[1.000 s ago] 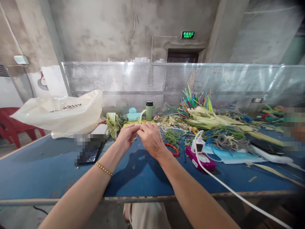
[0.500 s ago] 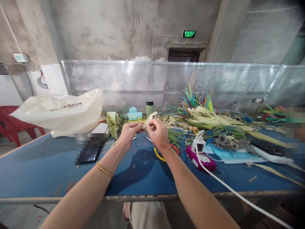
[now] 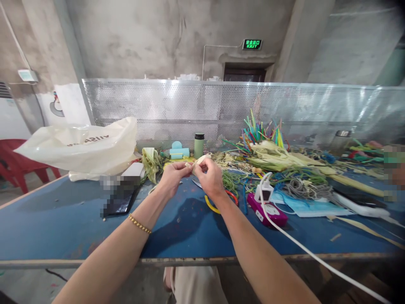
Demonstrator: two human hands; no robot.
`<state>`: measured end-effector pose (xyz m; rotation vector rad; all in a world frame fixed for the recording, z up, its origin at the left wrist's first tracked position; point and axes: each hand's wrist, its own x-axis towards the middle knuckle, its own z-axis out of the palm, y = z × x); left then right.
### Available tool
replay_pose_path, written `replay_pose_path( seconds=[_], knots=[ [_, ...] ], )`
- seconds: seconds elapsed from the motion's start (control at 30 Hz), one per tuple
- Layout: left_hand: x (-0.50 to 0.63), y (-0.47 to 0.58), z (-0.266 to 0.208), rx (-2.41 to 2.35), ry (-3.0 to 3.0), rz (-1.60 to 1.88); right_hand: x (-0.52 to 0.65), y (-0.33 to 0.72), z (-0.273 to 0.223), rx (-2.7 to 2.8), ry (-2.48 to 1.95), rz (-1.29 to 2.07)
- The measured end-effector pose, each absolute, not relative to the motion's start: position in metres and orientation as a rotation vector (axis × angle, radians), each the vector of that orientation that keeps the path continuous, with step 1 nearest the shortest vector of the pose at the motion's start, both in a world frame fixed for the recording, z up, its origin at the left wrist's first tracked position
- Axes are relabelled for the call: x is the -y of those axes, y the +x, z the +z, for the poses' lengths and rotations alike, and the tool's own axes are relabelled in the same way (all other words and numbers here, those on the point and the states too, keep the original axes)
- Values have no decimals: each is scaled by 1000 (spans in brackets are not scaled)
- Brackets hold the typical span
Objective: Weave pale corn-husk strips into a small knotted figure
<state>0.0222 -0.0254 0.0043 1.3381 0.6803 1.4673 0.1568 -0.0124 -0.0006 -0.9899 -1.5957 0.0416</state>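
Note:
Over the middle of the blue table, my left hand [image 3: 171,176] and my right hand [image 3: 210,177] meet fingertip to fingertip. Between them is a pale corn husk strip [image 3: 201,159], pinched by both hands; its upper end sticks out above my right fingers. The fingers hide much of it. Below my right hand and wrist lie scissors [image 3: 211,206] with yellow and red handles, partly covered by the wrist. A crumpled green husk [image 3: 151,164] rests to the left of my left hand.
Husks [image 3: 275,156] and colourful stems [image 3: 257,131] are heaped at the back right. Nearer are cord coils [image 3: 299,189], a purple power block [image 3: 268,212] with a white cable, and a blue mask [image 3: 311,207]. A plastic bag [image 3: 85,147], phone [image 3: 122,200] and green bottle [image 3: 199,145] stand around.
The husk strip now sits lower and flatter between my fingers, with less of it showing. My hands have drawn slightly closer together; the things on the table stay put.

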Motion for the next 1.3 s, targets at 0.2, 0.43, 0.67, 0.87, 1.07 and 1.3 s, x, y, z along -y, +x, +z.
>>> replay_pose_path(
  seconds=[0.2,0.43,0.67,0.87,1.07,1.3],
  knots=[
    [19,17,3,-773,1319,1525,8,161,-1,1602,-885,379],
    [17,13,5,-799,1283,1562,9,165,-3,1794,-932,476],
    [14,13,2,-797,1344,1543,14,163,1,1797,-976,267],
    [12,12,2,-847,1341,1622,29,157,8,1679,-854,615],
    [13,10,5,-839,1342,1631,32,163,11,1770,-649,780],
    [17,14,7,-895,1350,1624,24,162,4,1940,-682,8]
  ],
)
